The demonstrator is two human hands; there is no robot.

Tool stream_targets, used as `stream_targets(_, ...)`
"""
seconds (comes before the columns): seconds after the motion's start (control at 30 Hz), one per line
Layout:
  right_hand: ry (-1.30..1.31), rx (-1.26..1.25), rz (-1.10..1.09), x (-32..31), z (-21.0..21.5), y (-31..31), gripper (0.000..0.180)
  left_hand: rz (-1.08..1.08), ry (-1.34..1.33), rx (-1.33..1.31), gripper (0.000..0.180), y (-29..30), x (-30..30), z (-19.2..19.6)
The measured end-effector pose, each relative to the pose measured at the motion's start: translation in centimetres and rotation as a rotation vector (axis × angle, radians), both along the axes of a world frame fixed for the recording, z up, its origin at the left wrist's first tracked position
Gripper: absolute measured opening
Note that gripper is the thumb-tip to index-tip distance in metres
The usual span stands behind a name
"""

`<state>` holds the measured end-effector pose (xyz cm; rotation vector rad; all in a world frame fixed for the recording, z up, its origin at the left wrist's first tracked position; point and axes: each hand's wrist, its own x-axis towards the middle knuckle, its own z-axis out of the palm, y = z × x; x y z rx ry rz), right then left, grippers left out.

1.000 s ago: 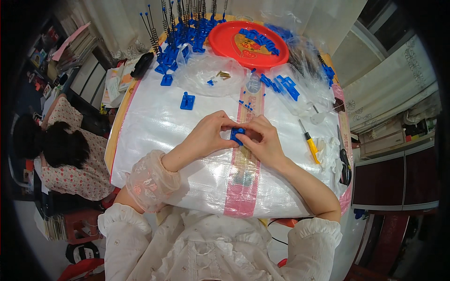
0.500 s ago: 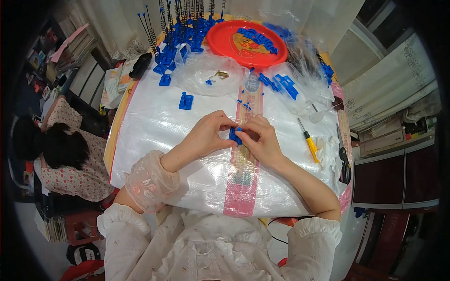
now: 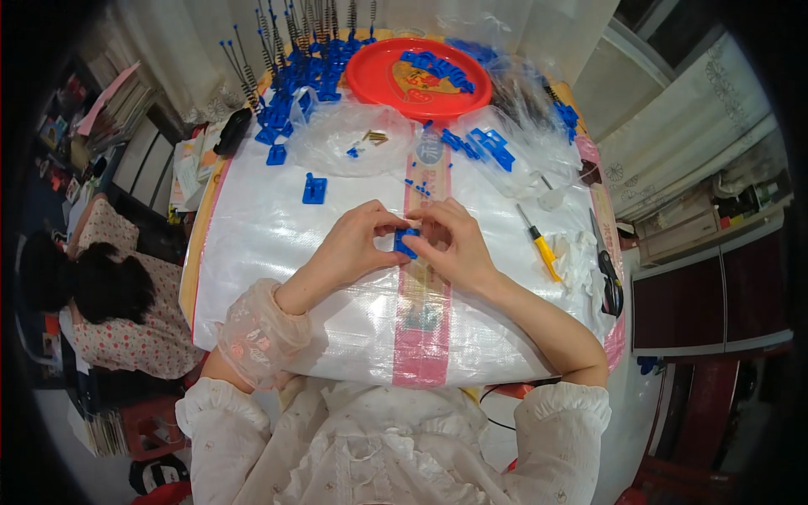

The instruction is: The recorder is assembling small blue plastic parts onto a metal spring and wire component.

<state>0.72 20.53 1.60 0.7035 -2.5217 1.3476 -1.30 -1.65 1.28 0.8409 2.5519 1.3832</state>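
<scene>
Over the middle of the white sheet [image 3: 261, 219], both hands meet at a small blue plastic part [image 3: 405, 243]. My left hand [image 3: 358, 246] pinches it from the left between thumb and fingers. From the other side, my right hand [image 3: 457, 249] has its thumb on the part's face and its curled forefinger just above. Fingertips cover some of the part. A similar blue piece with a flat base [image 3: 314, 189] stands by itself beyond my left hand. Tiny blue pegs [image 3: 417, 188] lie scattered just past my fingers.
Blue bases with upright black springs [image 3: 295, 76] crowd the far left. A red tray [image 3: 362, 88] holds blue pieces. Plastic bags [image 3: 311, 151] carry brass-coloured pins [image 3: 374, 136] and blue parts. At right lie a yellow-handled screwdriver [image 3: 545, 252] and black scissors [image 3: 612, 286]. A person [image 3: 139, 295] sits at left.
The whole view has shifted a little, moving the table things leftward. My right forefinger has lifted and curled off the part's top, while the left hand keeps its pinch.
</scene>
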Motion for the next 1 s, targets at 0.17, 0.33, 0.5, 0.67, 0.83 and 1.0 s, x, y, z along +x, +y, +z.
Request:
stream_targets(0.17, 0.122, -0.139, -0.093, 0.0, 2.2, 0.9, 0.03, 0.004, 0.014, 0.01, 0.051, 0.1, -0.1, -0.4)
stream_targets(0.33, 0.309, -0.143, -0.121, 1.1, 7.2, 2.7, 0.031, -0.023, 0.014, 0.032, 0.055, 0.0, 0.0, 0.5)
stream_targets(0.5, 0.546, -0.215, -0.143, 3.0, 12.3, 5.7, 0.033, -0.017, -0.044, 0.11, 0.059, -0.2, 0.0, 0.7)
stream_targets(0.67, 0.809, -0.403, -0.356, 4.7, 16.6, 10.2, 0.033, 0.03, -0.145, 0.15, 0.044, 0.0, -0.5, 0.2)
stream_targets(0.83, 0.508, -0.236, -0.562, 5.0, 19.0, 13.6, 0.02, 0.037, -0.179, 0.18, 0.032, -0.4, -0.5, -0.1)
stream_targets(1.0, -0.153, 0.437, -0.445, 4.7, 16.2, 14.0, 0.016, 0.065, -0.172, 0.27, 0.027, -0.2, -1.1, -1.6)
